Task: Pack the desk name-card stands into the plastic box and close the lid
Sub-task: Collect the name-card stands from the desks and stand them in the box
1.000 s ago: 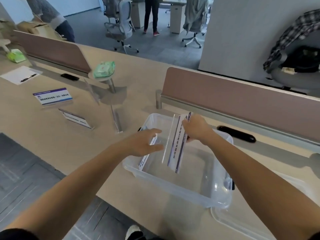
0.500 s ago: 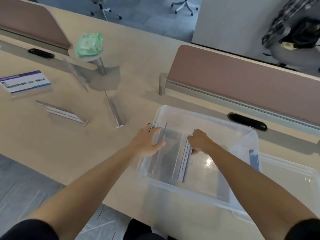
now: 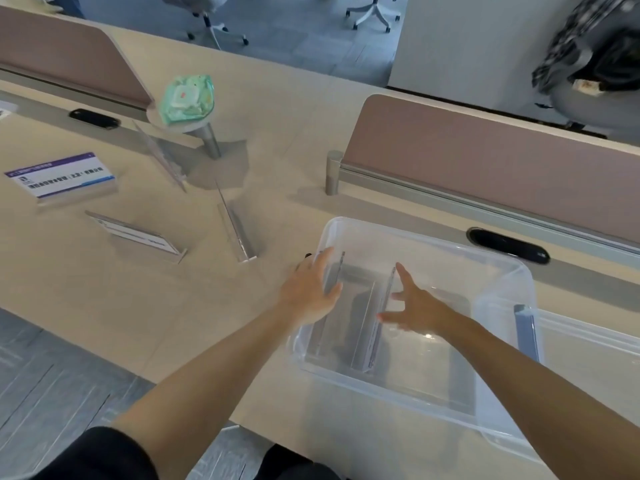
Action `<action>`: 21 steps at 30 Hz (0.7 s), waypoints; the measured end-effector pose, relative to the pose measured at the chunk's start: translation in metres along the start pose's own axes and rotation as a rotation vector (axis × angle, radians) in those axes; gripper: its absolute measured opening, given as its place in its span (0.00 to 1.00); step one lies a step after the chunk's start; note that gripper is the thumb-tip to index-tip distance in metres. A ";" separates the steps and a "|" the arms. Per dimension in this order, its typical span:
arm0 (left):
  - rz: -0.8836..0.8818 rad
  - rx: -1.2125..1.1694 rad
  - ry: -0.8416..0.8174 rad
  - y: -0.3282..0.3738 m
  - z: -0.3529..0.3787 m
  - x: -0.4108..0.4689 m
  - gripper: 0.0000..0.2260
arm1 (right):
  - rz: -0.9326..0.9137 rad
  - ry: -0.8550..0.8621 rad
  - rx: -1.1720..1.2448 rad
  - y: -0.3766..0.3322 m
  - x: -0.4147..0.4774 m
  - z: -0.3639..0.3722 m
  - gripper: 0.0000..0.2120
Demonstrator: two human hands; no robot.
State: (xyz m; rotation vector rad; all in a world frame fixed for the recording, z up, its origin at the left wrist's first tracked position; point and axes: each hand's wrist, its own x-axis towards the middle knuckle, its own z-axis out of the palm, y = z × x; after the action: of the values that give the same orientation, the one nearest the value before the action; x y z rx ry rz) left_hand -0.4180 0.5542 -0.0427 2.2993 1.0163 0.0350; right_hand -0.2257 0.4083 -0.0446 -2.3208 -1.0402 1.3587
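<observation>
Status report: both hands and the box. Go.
Left hand open over box rim. Right hand open inside, holding nothing. Two stands in box; four loose stands on desk. Lid off, beside box.

The left forearm (image 3: 214, 368) stretches bare from a dark sleeve (image 3: 104, 455) at the lower left. The right forearm (image 3: 519, 368) slants in from the lower right, so the two hands lie near each other but apart. The left hand (image 3: 311, 292) is palm down, fingers straight and close together, gripping nothing. The right hand (image 3: 415, 310) is spread wide, thumb out to the left, fingers splayed, holding nothing.
</observation>
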 end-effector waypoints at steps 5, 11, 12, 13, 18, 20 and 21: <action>-0.022 -0.022 0.006 -0.002 0.001 0.001 0.32 | -0.056 -0.132 -0.016 -0.001 -0.008 0.017 0.66; -0.008 -0.061 0.017 -0.001 0.001 0.001 0.30 | -0.113 -0.149 -0.076 0.008 -0.004 0.021 0.70; -0.011 -0.069 0.019 -0.001 0.001 0.001 0.30 | -0.113 -0.150 -0.057 0.008 -0.004 0.021 0.70; -0.014 -0.080 0.022 -0.001 0.001 0.002 0.30 | -0.114 -0.147 -0.036 0.009 -0.003 0.022 0.70; -0.022 -0.125 0.019 0.001 -0.002 0.001 0.30 | -0.141 -0.147 0.007 0.007 0.004 0.027 0.70; -0.043 -0.138 0.007 0.001 -0.004 0.001 0.31 | -0.145 -0.156 0.008 0.005 0.007 0.030 0.70; -0.057 -0.141 0.005 0.000 -0.004 0.001 0.32 | -0.148 -0.162 0.007 0.003 0.008 0.031 0.70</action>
State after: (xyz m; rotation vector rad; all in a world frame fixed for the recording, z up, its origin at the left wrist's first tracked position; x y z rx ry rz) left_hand -0.4186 0.5571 -0.0394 2.1431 1.0477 0.0862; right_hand -0.2479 0.4081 -0.0675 -2.1096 -1.2252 1.5079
